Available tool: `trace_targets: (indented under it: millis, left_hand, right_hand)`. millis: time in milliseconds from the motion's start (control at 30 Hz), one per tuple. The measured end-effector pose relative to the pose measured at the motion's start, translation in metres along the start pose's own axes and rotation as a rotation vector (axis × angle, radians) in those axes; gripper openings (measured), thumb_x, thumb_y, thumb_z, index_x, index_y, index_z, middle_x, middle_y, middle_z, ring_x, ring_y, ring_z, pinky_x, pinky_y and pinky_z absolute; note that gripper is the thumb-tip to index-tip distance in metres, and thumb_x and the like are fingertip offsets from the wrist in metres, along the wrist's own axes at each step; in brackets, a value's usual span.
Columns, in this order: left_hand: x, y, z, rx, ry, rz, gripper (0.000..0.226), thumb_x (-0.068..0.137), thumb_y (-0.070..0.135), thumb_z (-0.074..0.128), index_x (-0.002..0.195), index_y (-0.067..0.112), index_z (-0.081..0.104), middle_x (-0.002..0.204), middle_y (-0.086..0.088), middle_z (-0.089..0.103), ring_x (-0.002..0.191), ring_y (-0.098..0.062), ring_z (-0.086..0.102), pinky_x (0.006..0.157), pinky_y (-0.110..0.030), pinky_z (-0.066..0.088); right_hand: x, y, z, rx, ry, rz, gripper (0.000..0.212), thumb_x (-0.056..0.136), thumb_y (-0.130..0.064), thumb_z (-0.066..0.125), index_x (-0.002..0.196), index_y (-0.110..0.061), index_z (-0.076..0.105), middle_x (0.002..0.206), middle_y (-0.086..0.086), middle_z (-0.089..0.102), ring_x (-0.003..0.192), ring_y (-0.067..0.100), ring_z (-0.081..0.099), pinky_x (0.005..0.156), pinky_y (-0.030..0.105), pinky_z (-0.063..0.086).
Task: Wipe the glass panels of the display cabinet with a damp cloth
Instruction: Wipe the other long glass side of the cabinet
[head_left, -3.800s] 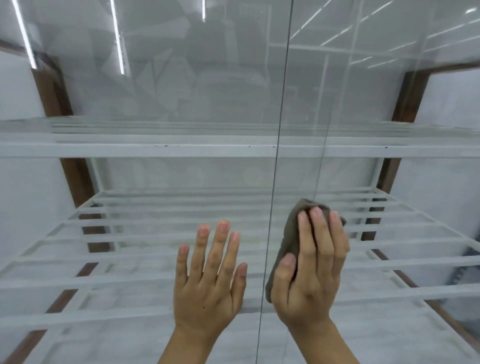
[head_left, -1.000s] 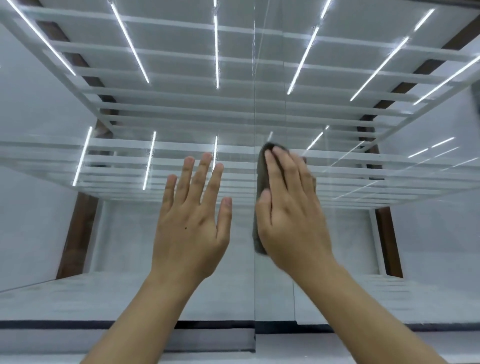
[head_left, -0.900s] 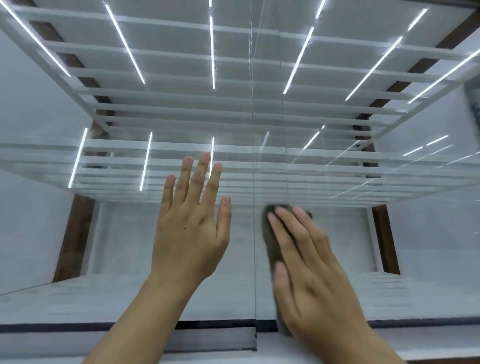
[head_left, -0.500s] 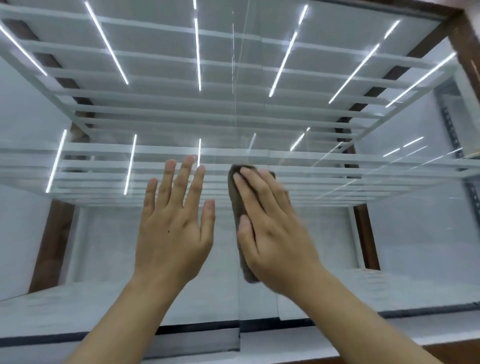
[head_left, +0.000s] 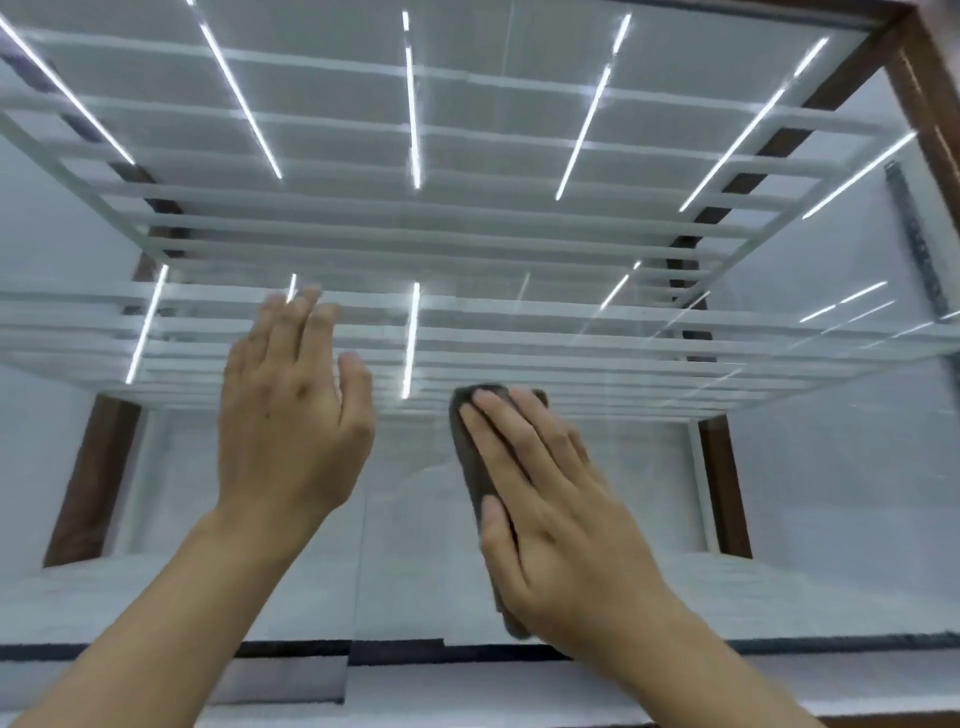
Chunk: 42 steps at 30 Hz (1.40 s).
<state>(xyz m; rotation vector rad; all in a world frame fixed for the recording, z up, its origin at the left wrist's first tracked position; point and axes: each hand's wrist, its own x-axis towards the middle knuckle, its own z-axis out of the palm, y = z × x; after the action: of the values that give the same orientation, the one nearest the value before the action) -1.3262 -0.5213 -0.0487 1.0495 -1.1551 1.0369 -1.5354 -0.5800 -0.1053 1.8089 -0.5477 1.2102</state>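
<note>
View from a head-worn camera, looking up into a tall display cabinet with a clear glass front panel (head_left: 789, 483) and a dark brown wooden frame (head_left: 922, 98). Two bare forearms reach up from the bottom of the picture. The person's right hand (head_left: 561, 530) lies flat on a folded dark grey-brown cloth (head_left: 467, 447), pressing it against the glass just right of centre. The fingers are straight and slightly apart, pointing up and to the left, and the thumb lies along the cloth's left side. The cloth shows as a narrow strip past the fingertips and down the left edge of the hand to below the thumb. The left hand (head_left: 291, 415) is raised beside it, to the left and a little higher, holding nothing. Its fingers are straight and close together, with the thumb set out to the right; whether the palm touches the glass cannot be told. Behind the glass, white slatted shelves (head_left: 467, 236) run across the cabinet, and thin bright strips of light (head_left: 413, 109) glare on them. A faint vertical glass edge (head_left: 359, 571) shows between the two wrists, to the left of the cloth.
</note>
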Motion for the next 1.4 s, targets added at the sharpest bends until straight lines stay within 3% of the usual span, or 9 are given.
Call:
trace_targets:
  millis: [100, 267, 500, 633, 767, 967, 1100, 1200, 1400]
  left_hand:
    - [0.001, 0.042, 0.015, -0.041, -0.001, 0.145, 0.054, 0.102, 0.030, 0.033, 0.151, 0.010, 0.042, 0.163, -0.007, 0.036, 0.154, -0.024, 0.024, 0.127, -0.042, 0.017]
    - [-0.010, 0.069, 0.044, -0.024, -0.110, 0.189, 0.060, 0.104, 0.038, 0.024, 0.160, 0.018, 0.030, 0.170, 0.004, 0.020, 0.158, -0.012, 0.008, 0.128, -0.030, -0.003]
    - [-0.013, 0.066, 0.049, 0.052, -0.100, 0.196, 0.058, 0.106, 0.038, 0.025, 0.161, 0.019, 0.027, 0.170, 0.004, 0.018, 0.158, -0.011, 0.006, 0.126, -0.023, -0.008]
    - [-0.012, 0.068, 0.047, 0.063, -0.113, 0.175, 0.061, 0.104, 0.041, 0.022, 0.161, 0.020, 0.027, 0.171, 0.005, 0.017, 0.158, -0.011, 0.005, 0.127, -0.026, -0.007]
    - [-0.011, 0.070, 0.046, 0.070, -0.110, 0.160, 0.061, 0.104, 0.041, 0.023, 0.161, 0.020, 0.029, 0.171, 0.005, 0.018, 0.158, -0.010, 0.005, 0.127, -0.027, -0.005]
    - [-0.010, 0.066, 0.046, 0.094, -0.118, 0.161, 0.059, 0.105, 0.037, 0.029, 0.160, 0.017, 0.029, 0.170, 0.003, 0.020, 0.158, -0.011, 0.008, 0.129, -0.046, 0.012]
    - [-0.012, 0.069, 0.049, 0.104, -0.106, 0.148, 0.059, 0.105, 0.036, 0.027, 0.160, 0.016, 0.030, 0.170, 0.002, 0.021, 0.158, -0.013, 0.010, 0.129, -0.047, 0.012]
    - [-0.012, 0.070, 0.049, 0.105, -0.106, 0.142, 0.060, 0.103, 0.037, 0.025, 0.159, 0.015, 0.031, 0.170, 0.002, 0.021, 0.158, -0.013, 0.010, 0.129, -0.046, 0.010]
    - [-0.013, 0.094, 0.055, 0.022, -0.062, 0.008, 0.062, 0.099, 0.037, 0.030, 0.156, 0.014, 0.034, 0.168, 0.000, 0.023, 0.158, -0.015, 0.009, 0.129, -0.046, 0.007]
  right_hand:
    - [-0.035, 0.062, -0.019, -0.006, 0.020, 0.100, 0.062, 0.101, -0.031, 0.033, 0.157, -0.005, 0.034, 0.164, 0.007, 0.031, 0.155, 0.023, 0.023, 0.122, 0.047, 0.026]
    - [0.067, 0.103, -0.032, 0.052, 0.183, 0.444, 0.071, 0.098, -0.038, 0.015, 0.159, -0.005, 0.029, 0.163, 0.009, 0.027, 0.151, 0.024, 0.019, 0.128, 0.043, 0.013]
    - [-0.055, 0.071, -0.027, -0.020, -0.021, -0.030, 0.061, 0.104, -0.032, 0.032, 0.160, -0.009, 0.031, 0.167, 0.004, 0.027, 0.157, 0.020, 0.017, 0.126, 0.041, 0.016]
    - [-0.022, 0.131, -0.043, 0.019, 0.068, 0.182, 0.062, 0.104, -0.034, 0.026, 0.157, -0.003, 0.034, 0.162, 0.010, 0.033, 0.152, 0.025, 0.024, 0.124, 0.046, 0.022]
    - [0.061, 0.105, -0.030, 0.085, 0.182, 0.406, 0.064, 0.101, -0.031, 0.021, 0.160, -0.006, 0.027, 0.165, 0.009, 0.026, 0.153, 0.027, 0.017, 0.128, 0.044, 0.011]
    - [-0.044, 0.105, -0.032, 0.004, 0.002, -0.121, 0.060, 0.103, -0.032, 0.033, 0.157, -0.005, 0.036, 0.165, 0.011, 0.032, 0.155, 0.026, 0.024, 0.126, 0.042, 0.018]
    - [-0.002, 0.176, -0.051, 0.020, 0.120, 0.223, 0.065, 0.102, -0.035, 0.024, 0.155, 0.001, 0.034, 0.159, 0.016, 0.033, 0.148, 0.031, 0.027, 0.126, 0.048, 0.021]
    - [0.061, 0.155, -0.043, 0.041, 0.186, 0.383, 0.064, 0.101, -0.030, 0.022, 0.156, 0.001, 0.030, 0.160, 0.018, 0.030, 0.149, 0.036, 0.025, 0.127, 0.050, 0.015]
    - [-0.042, 0.102, -0.031, 0.004, -0.012, -0.080, 0.061, 0.104, -0.031, 0.033, 0.159, -0.004, 0.031, 0.165, 0.010, 0.030, 0.155, 0.027, 0.022, 0.126, 0.047, 0.023]
